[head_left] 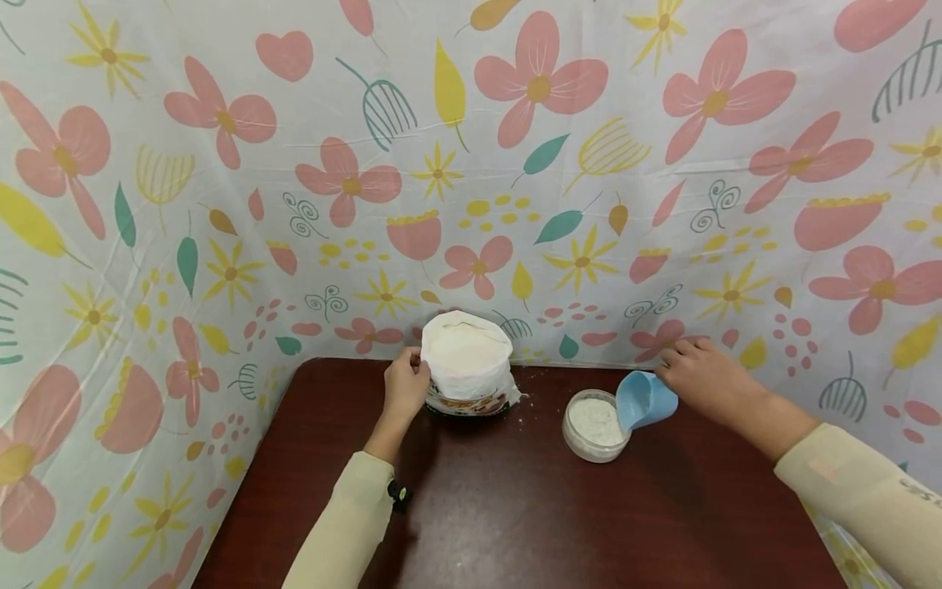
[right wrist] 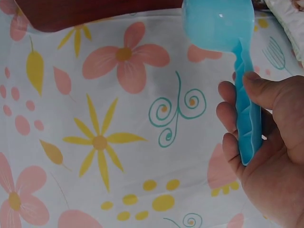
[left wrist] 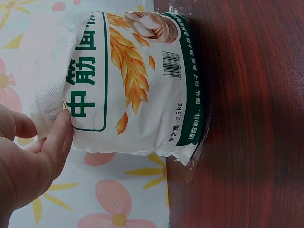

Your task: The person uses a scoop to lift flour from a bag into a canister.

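Note:
At the table's back, an opened flour bag (head_left: 471, 360) stands upright with its rim folded down and pale flour inside. My left hand (head_left: 406, 384) holds that folded rim at the bag's left side; in the left wrist view, the thumb and fingers (left wrist: 59, 137) are on the white edge. On the right, my right hand (head_left: 699, 372) grips a blue scoop (head_left: 648, 401) by its ribbed handle (right wrist: 247, 118). The scoop is tipped, mouth down and leftward, over the right edge of a clear round bowl (head_left: 577, 446) containing white flour (head_left: 598, 421).
Below lies a dark reddish-brown table (head_left: 515, 515). A floral cloth (head_left: 486, 204) hangs close behind it and along the left side. Spilled flour specks (head_left: 522, 405) dot the tabletop between bag and bowl.

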Demonstrator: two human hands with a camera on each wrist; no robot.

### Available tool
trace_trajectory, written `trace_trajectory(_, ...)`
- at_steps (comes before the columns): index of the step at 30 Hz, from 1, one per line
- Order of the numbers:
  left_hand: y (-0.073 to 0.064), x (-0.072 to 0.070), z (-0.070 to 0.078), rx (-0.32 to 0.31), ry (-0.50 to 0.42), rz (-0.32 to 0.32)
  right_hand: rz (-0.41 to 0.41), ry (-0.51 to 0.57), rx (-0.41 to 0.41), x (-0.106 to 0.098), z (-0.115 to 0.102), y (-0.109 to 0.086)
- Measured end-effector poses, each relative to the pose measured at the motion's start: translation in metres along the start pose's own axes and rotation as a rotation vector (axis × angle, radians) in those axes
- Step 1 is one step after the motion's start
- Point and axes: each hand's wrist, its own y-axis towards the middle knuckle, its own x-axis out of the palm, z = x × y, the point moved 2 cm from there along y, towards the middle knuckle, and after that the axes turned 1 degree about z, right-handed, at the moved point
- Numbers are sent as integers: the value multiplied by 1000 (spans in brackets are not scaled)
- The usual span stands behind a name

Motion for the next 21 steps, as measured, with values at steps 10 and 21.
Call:
trace_trajectory(10,0,0,-1,-12,-10,-7,-24,17,7,-3,0,1)
trace_trajectory(21,1,1,-3,-16,-4,-13,50,192,73,5,4,-20)
